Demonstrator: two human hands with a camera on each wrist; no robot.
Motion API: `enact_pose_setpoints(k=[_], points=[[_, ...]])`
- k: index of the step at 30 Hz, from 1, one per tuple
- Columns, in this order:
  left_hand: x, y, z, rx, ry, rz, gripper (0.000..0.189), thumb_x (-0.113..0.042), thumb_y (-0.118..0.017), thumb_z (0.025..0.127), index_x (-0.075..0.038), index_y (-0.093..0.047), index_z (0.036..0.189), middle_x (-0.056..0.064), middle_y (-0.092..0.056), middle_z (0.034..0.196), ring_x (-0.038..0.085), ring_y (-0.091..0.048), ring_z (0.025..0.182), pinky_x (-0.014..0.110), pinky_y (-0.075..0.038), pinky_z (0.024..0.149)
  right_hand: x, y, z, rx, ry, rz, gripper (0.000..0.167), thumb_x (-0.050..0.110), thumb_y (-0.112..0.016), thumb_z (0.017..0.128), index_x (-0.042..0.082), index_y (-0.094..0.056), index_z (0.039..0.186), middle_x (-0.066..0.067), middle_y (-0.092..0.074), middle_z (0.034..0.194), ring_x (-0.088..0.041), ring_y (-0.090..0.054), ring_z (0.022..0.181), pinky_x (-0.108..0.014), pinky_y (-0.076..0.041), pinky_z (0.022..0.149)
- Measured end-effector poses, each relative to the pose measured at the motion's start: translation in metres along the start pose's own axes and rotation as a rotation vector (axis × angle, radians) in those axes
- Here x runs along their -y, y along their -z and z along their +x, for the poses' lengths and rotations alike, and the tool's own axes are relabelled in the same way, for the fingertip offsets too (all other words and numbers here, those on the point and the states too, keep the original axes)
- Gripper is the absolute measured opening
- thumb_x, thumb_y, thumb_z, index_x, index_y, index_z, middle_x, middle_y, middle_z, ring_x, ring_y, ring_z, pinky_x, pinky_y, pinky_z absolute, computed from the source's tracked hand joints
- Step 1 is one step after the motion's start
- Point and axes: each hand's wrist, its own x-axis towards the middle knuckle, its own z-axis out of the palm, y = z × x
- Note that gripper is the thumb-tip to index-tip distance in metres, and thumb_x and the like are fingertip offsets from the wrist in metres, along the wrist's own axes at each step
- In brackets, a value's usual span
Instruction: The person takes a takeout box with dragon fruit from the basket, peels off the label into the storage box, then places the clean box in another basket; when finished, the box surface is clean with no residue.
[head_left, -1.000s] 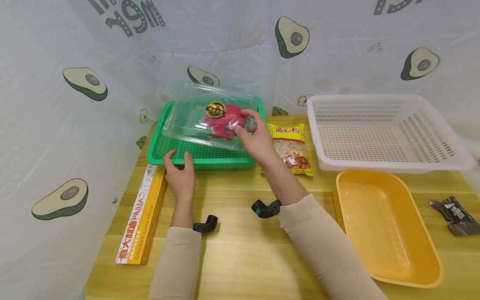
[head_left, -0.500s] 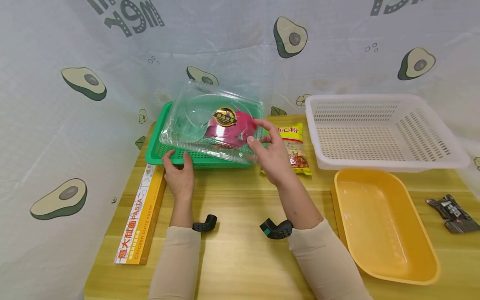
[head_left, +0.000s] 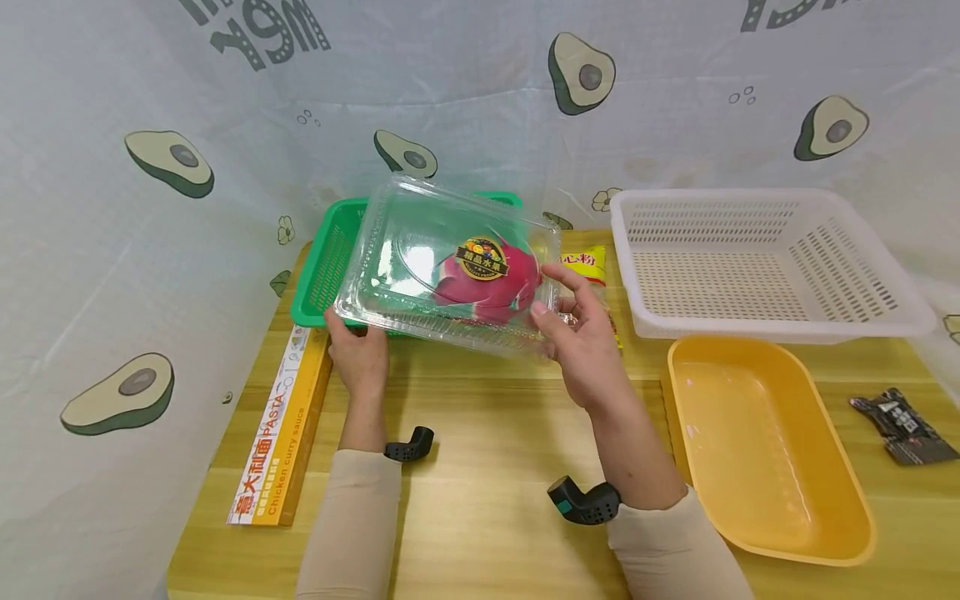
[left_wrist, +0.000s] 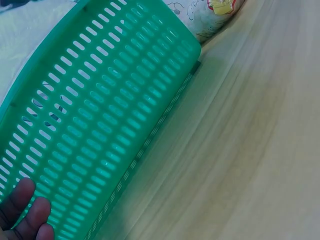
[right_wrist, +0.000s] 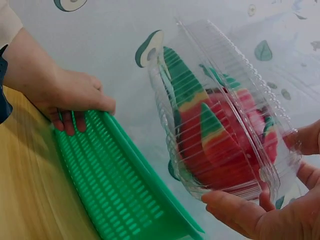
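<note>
In the head view my right hand point(head_left: 596, 358) holds a clear plastic clamshell box point(head_left: 401, 258) by its right end, thumb on the near side. Inside the box lies a pink-red dragon fruit point(head_left: 517, 271) with green-tipped scales, under a round black-and-gold sticker point(head_left: 482, 258). The box is tilted and hangs above the green basket point(head_left: 330, 267), covering much of it. My left hand point(head_left: 360, 358) grips the basket's near left rim. In the right wrist view its thumb lies over the rim and its fingers rest against the perforated outer wall point(right_wrist: 110, 175).
A pasta box point(head_left: 273, 433) lies left of the basket. Behind my right hand is a yellow macaroni bag point(head_left: 592, 262), partly hidden. To the right stand a white basket point(head_left: 750, 325) and a yellow tub point(head_left: 750, 450); a small black packet point(head_left: 903, 429) lies beyond the tub.
My right hand has brought the clamshell box with the dragon fruit rightward and toward me, up from over the green basket. The left hand has stayed at the basket's rim.
</note>
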Motion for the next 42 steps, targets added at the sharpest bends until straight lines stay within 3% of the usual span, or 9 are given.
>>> enact_pose_setpoints(k=[4,7,11,15,18,21,28,35,42], points=[[0.0,-0.001,0.001,0.0,0.03,0.0,0.051,-0.049,-0.067,0.095,-0.025,-0.051,0.138,0.015,-0.075,0.116,0.03,-0.07,0.096,0.049,-0.054,0.083,0.0,0.005,-0.01,-0.009,-0.022,0.048,0.049,0.003,-0.049,0.105,0.018,-0.04,0.151,-0.004,-0.041,0.108,-0.013,-0.058,0.095,-0.023,-0.058,0.075],[0.0,-0.001,0.002,0.012,0.05,-0.012,0.049,-0.041,-0.068,0.095,-0.025,-0.05,0.139,0.017,-0.075,0.106,0.028,-0.064,0.08,0.04,-0.05,0.072,-0.001,0.01,-0.018,-0.012,-0.025,0.084,0.047,0.003,-0.047,0.105,0.022,-0.043,0.148,-0.005,-0.041,0.11,-0.013,-0.06,0.099,-0.029,-0.062,0.081],[0.0,-0.001,0.002,0.011,0.03,-0.019,0.049,-0.029,-0.068,0.097,-0.023,-0.049,0.142,0.021,-0.075,0.107,0.03,-0.067,0.081,0.041,-0.053,0.074,-0.002,0.015,-0.027,-0.022,-0.023,0.085,0.044,0.004,-0.046,0.106,0.024,-0.045,0.145,-0.006,-0.041,0.115,-0.01,-0.066,0.099,-0.032,-0.062,0.082],[0.002,-0.001,0.002,-0.004,-0.017,0.017,0.05,-0.042,-0.064,0.099,-0.021,-0.05,0.142,0.022,-0.076,0.096,0.033,-0.07,0.076,0.044,-0.055,0.07,-0.003,0.02,-0.036,-0.021,-0.028,0.049,0.043,0.006,-0.046,0.107,0.022,-0.043,0.147,-0.007,-0.039,0.117,-0.011,-0.067,0.1,-0.031,-0.062,0.081],[0.002,0.0,0.002,-0.01,-0.02,0.036,0.053,-0.051,-0.061,0.098,-0.022,-0.05,0.141,0.014,-0.067,0.067,0.026,-0.059,0.053,0.038,-0.046,0.052,-0.005,0.025,-0.043,-0.023,-0.045,0.01,0.044,0.007,-0.045,0.107,0.023,-0.042,0.148,-0.008,-0.038,0.116,-0.014,-0.06,0.099,-0.028,-0.061,0.079],[0.0,0.0,0.001,-0.015,-0.016,0.033,0.051,-0.05,-0.061,0.098,-0.023,-0.051,0.14,0.001,-0.049,0.052,0.016,-0.043,0.044,0.032,-0.035,0.046,-0.008,0.032,-0.05,-0.032,-0.073,-0.037,0.042,0.01,-0.046,0.108,0.027,-0.043,0.147,-0.006,-0.038,0.113,-0.015,-0.056,0.097,-0.026,-0.059,0.075],[0.001,-0.001,-0.001,0.002,-0.039,-0.001,0.049,-0.05,-0.059,0.099,-0.023,-0.05,0.139,-0.004,-0.037,0.049,0.011,-0.036,0.041,0.028,-0.033,0.044,-0.016,0.051,-0.069,-0.02,-0.07,-0.145,0.043,0.013,-0.045,0.109,0.026,-0.042,0.149,-0.007,-0.036,0.111,-0.005,-0.063,0.089,-0.023,-0.047,0.062],[0.003,0.0,-0.002,0.019,-0.028,-0.016,0.051,-0.054,-0.058,0.098,-0.026,-0.049,0.139,-0.004,-0.037,0.05,0.012,-0.037,0.041,0.03,-0.033,0.044,-0.017,0.071,-0.092,0.0,-0.082,-0.329,0.046,0.017,-0.046,0.109,0.023,-0.039,0.154,-0.01,-0.037,0.121,-0.002,-0.07,0.096,-0.024,-0.053,0.067],[0.003,-0.001,-0.003,0.012,-0.039,-0.023,0.051,-0.052,-0.059,0.099,-0.024,-0.05,0.14,-0.003,-0.043,0.053,0.011,-0.041,0.045,0.029,-0.036,0.047,-0.024,0.085,-0.108,0.012,-0.063,-0.476,0.046,0.013,-0.05,0.108,0.018,-0.042,0.152,-0.015,-0.042,0.124,-0.006,-0.069,0.086,-0.024,-0.05,0.067]])
